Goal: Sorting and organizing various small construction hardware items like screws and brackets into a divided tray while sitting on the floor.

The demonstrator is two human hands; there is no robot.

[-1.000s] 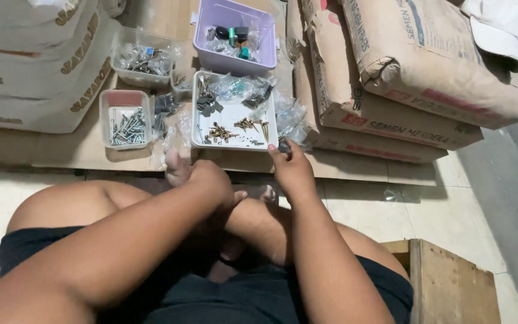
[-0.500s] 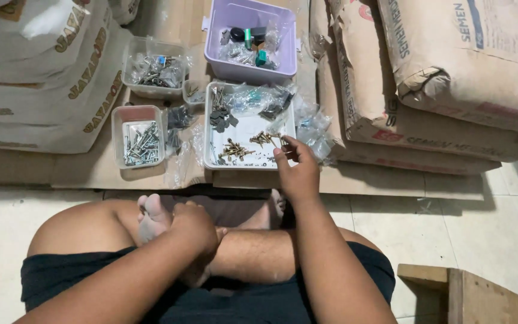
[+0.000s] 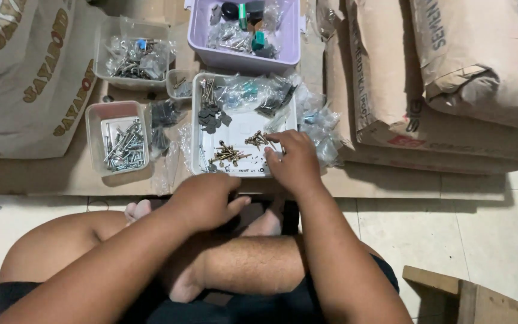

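Note:
I sit cross-legged on the floor. My right hand [image 3: 294, 159] reaches into a white rectangular tray [image 3: 242, 126], its fingertips among a pile of brass-coloured screws [image 3: 230, 153]. What, if anything, the fingers pinch is hidden. Dark washers [image 3: 211, 114] and small plastic bags of parts [image 3: 253, 93] lie in the same tray. My left hand [image 3: 206, 201] hovers loosely curled over my legs just below the tray's near edge; its palm faces down and I cannot see inside it.
A pink-rimmed tub of silver screws [image 3: 121, 144] stands left of the tray. Behind are a clear tub of bagged hardware [image 3: 130, 57] and a purple bin [image 3: 244, 30]. Paper sacks [image 3: 445, 78] are stacked right, white sacks [image 3: 25, 78] left. A wooden box corner [image 3: 469, 297] is lower right.
My right hand has moved forward from above my lap into the white tray. My left hand has shifted slightly toward the tray. The view has tilted closer to the containers.

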